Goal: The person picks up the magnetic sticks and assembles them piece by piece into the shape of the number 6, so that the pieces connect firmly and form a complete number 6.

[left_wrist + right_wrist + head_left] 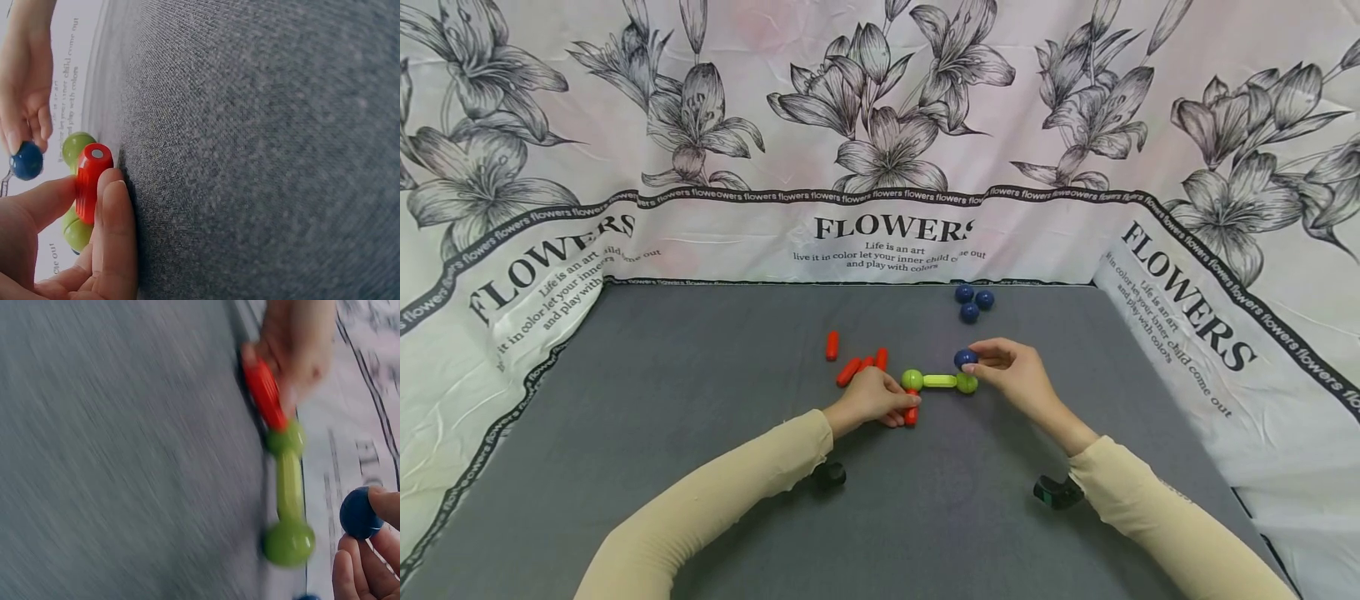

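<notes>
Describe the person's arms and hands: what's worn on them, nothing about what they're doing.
The left sleeve and right sleeve are cream, long and fairly close-fitting, ending near the wrists. The left hand and right hand show no gloves. A small black device shows near each sleeve's end, probably a wrist camera.

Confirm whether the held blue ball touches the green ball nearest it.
Apart. The right wrist view shows white cloth between the blue ball and that green ball.

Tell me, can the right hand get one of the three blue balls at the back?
Probably yes: nothing seems to stand between the right hand and the nearest back ball, but that hand pinches another blue ball.
</notes>
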`<state>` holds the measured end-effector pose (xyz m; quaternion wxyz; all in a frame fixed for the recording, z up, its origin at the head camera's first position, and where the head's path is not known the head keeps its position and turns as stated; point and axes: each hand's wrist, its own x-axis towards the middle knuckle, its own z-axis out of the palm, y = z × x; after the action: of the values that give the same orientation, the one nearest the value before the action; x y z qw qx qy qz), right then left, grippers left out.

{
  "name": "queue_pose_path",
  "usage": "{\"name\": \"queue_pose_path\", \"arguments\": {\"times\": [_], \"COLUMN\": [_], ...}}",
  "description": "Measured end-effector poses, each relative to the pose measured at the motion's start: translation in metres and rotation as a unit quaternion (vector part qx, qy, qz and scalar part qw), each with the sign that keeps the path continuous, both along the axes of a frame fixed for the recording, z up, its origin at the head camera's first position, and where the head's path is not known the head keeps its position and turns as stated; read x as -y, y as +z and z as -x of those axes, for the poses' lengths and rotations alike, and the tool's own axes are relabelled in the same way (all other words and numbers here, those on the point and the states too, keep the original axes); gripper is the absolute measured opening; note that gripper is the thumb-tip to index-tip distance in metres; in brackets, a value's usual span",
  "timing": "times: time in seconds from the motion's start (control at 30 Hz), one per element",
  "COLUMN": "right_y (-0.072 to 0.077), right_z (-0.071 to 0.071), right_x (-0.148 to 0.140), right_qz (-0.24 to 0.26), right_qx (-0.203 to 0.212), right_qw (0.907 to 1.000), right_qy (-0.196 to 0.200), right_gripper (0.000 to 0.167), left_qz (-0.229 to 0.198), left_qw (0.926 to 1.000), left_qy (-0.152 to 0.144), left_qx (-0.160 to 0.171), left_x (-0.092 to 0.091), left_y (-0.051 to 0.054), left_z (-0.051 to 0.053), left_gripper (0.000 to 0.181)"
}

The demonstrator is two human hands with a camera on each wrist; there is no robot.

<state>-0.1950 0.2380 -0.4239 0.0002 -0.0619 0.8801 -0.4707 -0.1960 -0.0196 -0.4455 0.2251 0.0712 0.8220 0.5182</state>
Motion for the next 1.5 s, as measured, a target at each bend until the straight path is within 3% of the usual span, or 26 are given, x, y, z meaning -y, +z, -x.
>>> {"name": "queue_pose_path", "arguments": {"times": [0.3, 0.6, 0.93, 1.5], "right_y": [-0.013, -0.024, -0.031, -0.036], "right_z": [-0.037, -0.058, -0.066, -0.072], "right_x": [0.028, 0.045, 0.056, 0.068], "right_qz": [0.046, 0.058, 0.048, 0.04], "right_qx": [0.045, 0.065, 0.062, 0.044], "right_qw": [0.9965, 0.9919, 0.9909, 0.9952], "right_qy": [0.053, 0.092, 0.11, 0.078], "right_gripper": [0.036, 0.032, 0.031, 0.03], "left_qz": [0.006, 0.013, 0.014, 0.013], "left_qw": [0.9999, 0.9999, 0.9998, 0.9999], "left_qy": [0.009, 0.007, 0.013, 0.011], "left_qx": [0.011, -0.002, 0.001, -0.002], "left_x": [-0.003, -0.003, -0.003, -0.002], "left_y": [-0.001, -0.001, -0.002, -0.003], "left_z": [0.0, 0.0, 0.0, 0.0], "left_gripper": [0.023, 0.024, 0.025, 0.025]}}
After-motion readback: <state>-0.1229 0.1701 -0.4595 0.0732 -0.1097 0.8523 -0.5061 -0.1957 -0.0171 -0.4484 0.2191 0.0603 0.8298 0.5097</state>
